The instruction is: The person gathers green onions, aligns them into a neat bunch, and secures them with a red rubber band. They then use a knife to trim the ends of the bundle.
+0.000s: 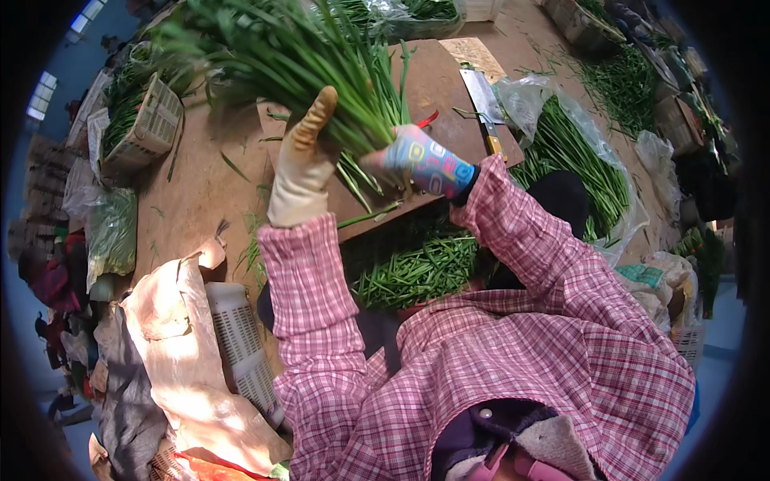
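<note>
A thick bunch of long leafy green stalks with pale bases (337,90) is raised above a brown board (442,78), its leaf tips fanned to the upper left and partly blurred. My right hand (421,159), in a colourful patterned glove, grips the bunch near its bases. In a stained cream glove, my left hand (307,162) holds it further up, thumb in front of the leaves and fingers hidden behind. A cleaver (484,105) with a wooden-ended handle lies at the board's right side, near a red strip (428,119). Loose stalks (367,216) rest at the board's near edge.
Cut green trimmings (421,270) fill a container below the board. An opened plastic bag of green stalks (571,162) lies at right. A plastic crate of greens (144,132) stands at left, above a filled bag (111,231). White perforated crates (240,337) lie lower left beside brown sheeting (186,361).
</note>
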The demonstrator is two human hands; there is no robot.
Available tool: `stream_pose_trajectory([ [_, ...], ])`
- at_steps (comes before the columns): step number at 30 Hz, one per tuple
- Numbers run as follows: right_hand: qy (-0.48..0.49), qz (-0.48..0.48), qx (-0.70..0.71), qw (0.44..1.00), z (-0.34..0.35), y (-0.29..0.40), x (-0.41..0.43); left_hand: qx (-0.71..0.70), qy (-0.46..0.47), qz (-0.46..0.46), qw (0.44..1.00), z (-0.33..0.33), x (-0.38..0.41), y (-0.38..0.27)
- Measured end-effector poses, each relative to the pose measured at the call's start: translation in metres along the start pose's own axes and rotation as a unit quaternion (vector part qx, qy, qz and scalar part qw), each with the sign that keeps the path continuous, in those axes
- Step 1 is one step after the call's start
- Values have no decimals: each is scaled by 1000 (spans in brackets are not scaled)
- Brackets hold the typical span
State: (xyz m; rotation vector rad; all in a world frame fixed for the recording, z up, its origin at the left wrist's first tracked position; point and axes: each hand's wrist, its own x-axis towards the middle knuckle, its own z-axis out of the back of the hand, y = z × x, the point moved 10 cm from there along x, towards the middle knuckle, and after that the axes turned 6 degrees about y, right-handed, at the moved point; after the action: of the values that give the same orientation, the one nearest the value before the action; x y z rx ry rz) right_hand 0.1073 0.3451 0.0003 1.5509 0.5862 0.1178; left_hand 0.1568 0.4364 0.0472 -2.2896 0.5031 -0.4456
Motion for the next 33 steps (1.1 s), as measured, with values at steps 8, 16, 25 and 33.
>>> stream_pose_trajectory([
  [8, -95, -142, 156, 973, 60, -107, 52, 579, -277, -126, 756, 98, -14, 13],
  [16, -13, -84, -242, 966, 66, -82, 30, 664, -1, -103, 741, 48, 29, 72],
  [25, 79, -51, -454, 886, 43, -68, -8, 685, 25, -126, 717, 45, 26, 70],
  [33, -232, -131, -243, 933, 190, -83, 4, 771, -205, -34, 602, 142, -91, -8],
])
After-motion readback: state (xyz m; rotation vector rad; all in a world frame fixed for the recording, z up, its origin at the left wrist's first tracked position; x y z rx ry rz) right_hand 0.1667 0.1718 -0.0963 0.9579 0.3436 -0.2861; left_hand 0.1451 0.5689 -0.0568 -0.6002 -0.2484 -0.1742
